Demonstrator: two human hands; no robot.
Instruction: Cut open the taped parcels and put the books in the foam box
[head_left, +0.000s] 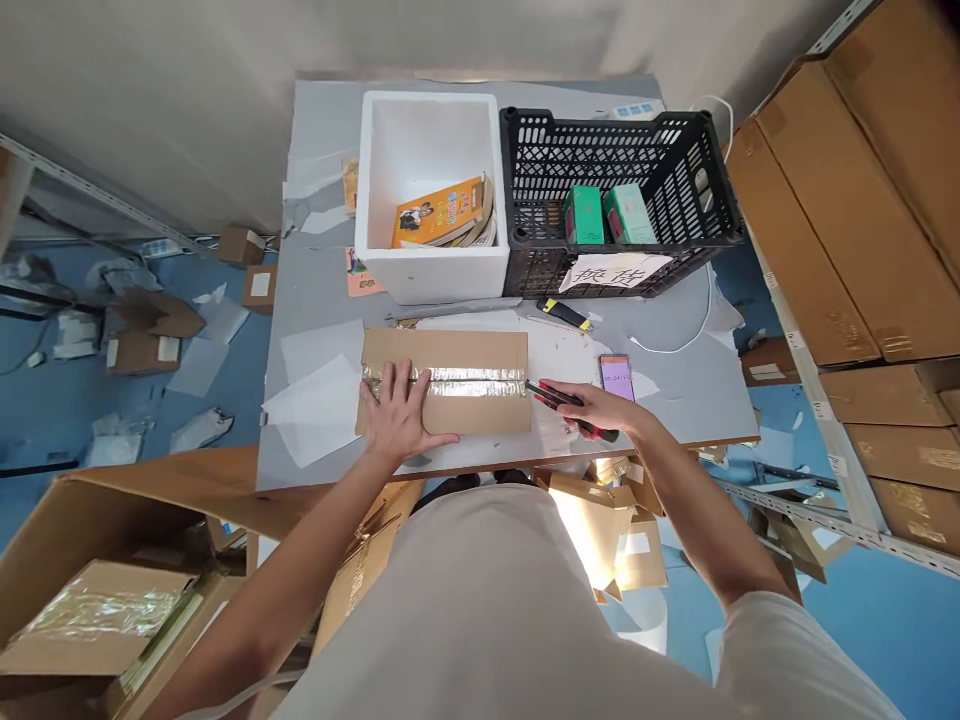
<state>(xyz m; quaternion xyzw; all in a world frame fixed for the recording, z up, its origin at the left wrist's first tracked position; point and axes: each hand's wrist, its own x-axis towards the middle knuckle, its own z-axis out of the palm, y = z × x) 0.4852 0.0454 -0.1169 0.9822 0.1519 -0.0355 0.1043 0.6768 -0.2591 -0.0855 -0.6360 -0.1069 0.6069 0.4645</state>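
A flat cardboard box [480, 345] lies on the grey table, with shiny clear tape [480, 388] running lengthwise along its middle. My left hand [397, 415] is spread over the left part of the box, pressing on cardboard and tape with fingers apart. In my right hand [596, 405] is a black-and-red utility knife [551, 394], its tip at the right end of the taped seam. The fingers wrap round the handle and partly hide it. Beyond the box lies a second, black-and-yellow utility knife [564, 314].
Behind the box stand a white foam box [431, 275] holding books [442, 215] and a black plastic crate [536, 265] with green boxes [585, 215]. A phone [616, 377] lies right of my work. Paper sheets [319, 400] lie left; cartons [810, 220] are stacked right.
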